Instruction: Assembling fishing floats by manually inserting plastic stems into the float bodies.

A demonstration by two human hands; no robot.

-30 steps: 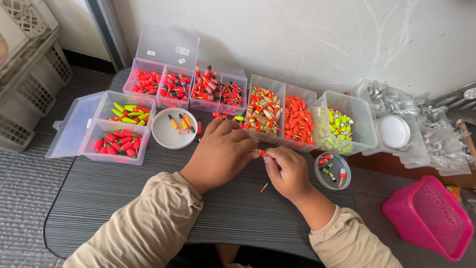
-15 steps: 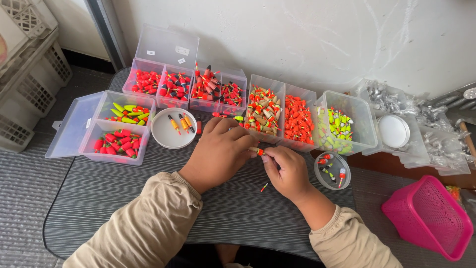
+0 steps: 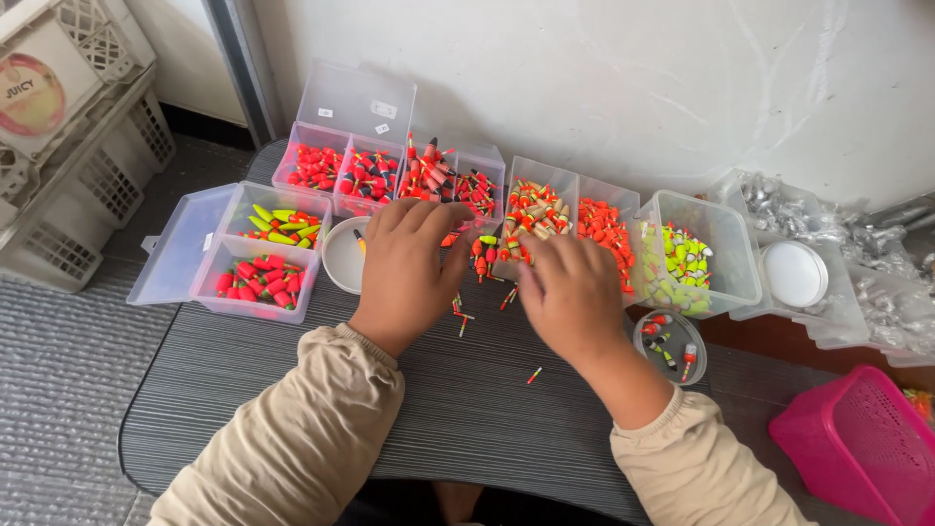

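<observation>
My left hand (image 3: 409,263) lies palm down with fingers spread over the edge of a small white dish (image 3: 339,258) and a loose heap of small red, orange and yellow floats (image 3: 482,261) on the dark table (image 3: 243,390). My right hand (image 3: 570,297) rests beside it, fingertips touching the same heap in front of a clear box of orange and tan floats (image 3: 545,206). Neither hand shows anything gripped. A few stray floats (image 3: 462,317) lie between the hands, and a single one (image 3: 533,375) sits nearer me.
Clear boxes of sorted floats line the back: red and yellow-green ones at left (image 3: 263,253), red ones (image 3: 341,168), orange ones (image 3: 606,226), yellow-green ones (image 3: 693,258). A round clear dish (image 3: 672,336), a white lid (image 3: 794,273), a pink basket (image 3: 867,438) and white crates (image 3: 68,146) surround them.
Both hands moved away from me toward the boxes and spread flat over the loose floats; earlier they were close together, pinching a small float between them.
</observation>
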